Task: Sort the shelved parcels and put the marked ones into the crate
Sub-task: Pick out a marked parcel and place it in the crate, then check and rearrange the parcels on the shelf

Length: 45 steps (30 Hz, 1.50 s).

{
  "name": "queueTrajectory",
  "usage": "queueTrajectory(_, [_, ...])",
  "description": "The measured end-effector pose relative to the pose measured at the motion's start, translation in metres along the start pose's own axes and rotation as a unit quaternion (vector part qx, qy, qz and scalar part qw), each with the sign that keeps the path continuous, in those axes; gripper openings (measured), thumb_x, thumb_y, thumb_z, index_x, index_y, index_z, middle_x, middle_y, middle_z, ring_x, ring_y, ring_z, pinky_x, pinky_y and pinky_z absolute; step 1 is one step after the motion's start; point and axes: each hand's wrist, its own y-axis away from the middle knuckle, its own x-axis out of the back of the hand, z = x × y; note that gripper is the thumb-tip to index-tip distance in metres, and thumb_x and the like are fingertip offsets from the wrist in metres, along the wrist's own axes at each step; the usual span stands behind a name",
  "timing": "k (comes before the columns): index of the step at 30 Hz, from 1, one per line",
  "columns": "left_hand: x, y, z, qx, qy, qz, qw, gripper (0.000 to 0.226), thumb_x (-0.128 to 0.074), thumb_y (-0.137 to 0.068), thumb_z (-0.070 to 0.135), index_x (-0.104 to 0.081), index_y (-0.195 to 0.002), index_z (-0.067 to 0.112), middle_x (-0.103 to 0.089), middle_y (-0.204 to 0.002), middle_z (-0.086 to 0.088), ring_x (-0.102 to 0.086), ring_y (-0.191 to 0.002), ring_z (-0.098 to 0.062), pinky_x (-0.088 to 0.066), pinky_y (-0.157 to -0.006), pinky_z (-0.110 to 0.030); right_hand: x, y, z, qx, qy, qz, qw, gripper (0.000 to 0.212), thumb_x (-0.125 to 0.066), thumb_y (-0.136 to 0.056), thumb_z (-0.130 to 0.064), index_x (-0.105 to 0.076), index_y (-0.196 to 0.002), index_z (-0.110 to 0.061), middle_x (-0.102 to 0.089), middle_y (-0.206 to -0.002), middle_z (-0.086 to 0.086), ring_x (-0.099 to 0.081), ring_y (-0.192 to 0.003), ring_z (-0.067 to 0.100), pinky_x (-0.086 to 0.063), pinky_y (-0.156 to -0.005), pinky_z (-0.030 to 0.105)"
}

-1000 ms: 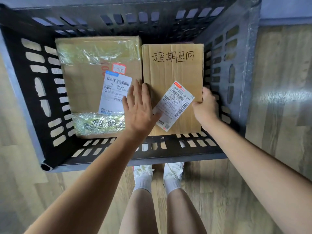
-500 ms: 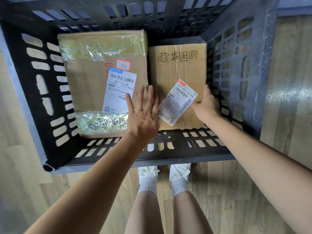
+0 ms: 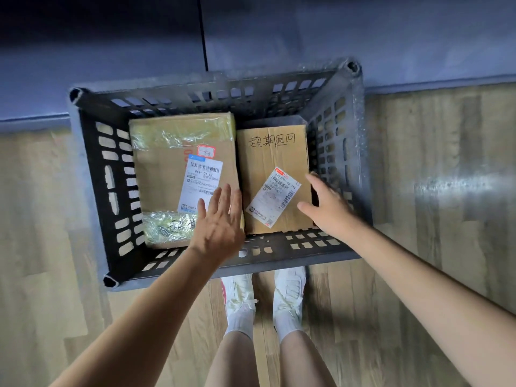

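A black slotted plastic crate (image 3: 95, 191) stands on the wooden floor below me. Two cardboard parcels lie side by side in it. The larger taped parcel (image 3: 164, 174) is on the left, with a white shipping label and handwriting under clear tape. The smaller parcel (image 3: 272, 155) on the right bears black handwritten characters and a tilted label. My left hand (image 3: 220, 222) hovers with fingers spread over the seam between the parcels. My right hand (image 3: 328, 205) is open above the small parcel's right edge, holding nothing.
A dark wall with a pale baseboard (image 3: 435, 81) runs just behind the crate. My feet in white shoes (image 3: 262, 294) stand at the crate's near rim. Wooden floor (image 3: 432, 219) spreads to both sides.
Both hands have let go of the small parcel and lifted off it, fingers spread. The view has pulled back and up, so the whole crate now shows.
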Motion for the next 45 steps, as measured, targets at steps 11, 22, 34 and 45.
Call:
queueTrajectory(11, [0.169,0.107,0.004,-0.058,0.065,0.241,0.967,0.060,-0.045,-0.088,0.027,-0.032,-0.140,0.000,-0.051,-0.127,-0.018,-0.045,-0.116,-0.037,-0.035,-0.101,-0.043,0.077,0.119,-0.102,0.125,-0.047,0.054,0.990,0.055,-0.053,-0.092,-0.019,-0.031,-0.143,-0.023,-0.032,-0.150,0.000,-0.031,-0.136,0.015,-0.026,-0.100,0.021])
queueTrajectory(22, [0.332,0.307,0.034,-0.124,0.036,0.444,0.887,0.044,-0.051,-0.073,0.018,-0.055,-0.114,0.001,-0.066,-0.100,-0.011,-0.063,-0.086,-0.034,-0.037,-0.086,-0.027,0.177,0.337,-0.214,0.333,0.009,0.173,0.927,0.070,-0.059,-0.087,-0.028,-0.020,-0.145,-0.031,-0.028,-0.150,-0.012,-0.026,-0.137,0.005,-0.020,-0.104,0.017])
queueTrajectory(34, [0.518,0.518,0.083,-0.164,0.001,0.611,0.775,0.059,-0.051,-0.091,0.025,-0.027,-0.143,0.011,-0.042,-0.139,-0.003,-0.036,-0.127,-0.019,-0.025,-0.104,-0.022,0.314,0.559,-0.320,0.492,0.099,0.335,0.797,0.068,-0.061,-0.087,-0.029,-0.024,-0.144,-0.029,-0.030,-0.147,-0.014,-0.029,-0.135,0.005,-0.020,-0.100,0.012])
queueTrajectory(45, [0.657,0.600,0.098,-0.211,-0.037,0.715,0.665,0.064,-0.063,-0.084,0.031,-0.037,-0.139,0.011,-0.047,-0.134,-0.002,-0.039,-0.125,-0.021,-0.026,-0.103,-0.023,0.405,0.649,-0.392,0.555,0.072,0.486,0.671,0.059,-0.063,-0.085,-0.026,-0.038,-0.138,-0.025,-0.042,-0.139,-0.012,-0.038,-0.121,0.000,-0.027,-0.098,0.015])
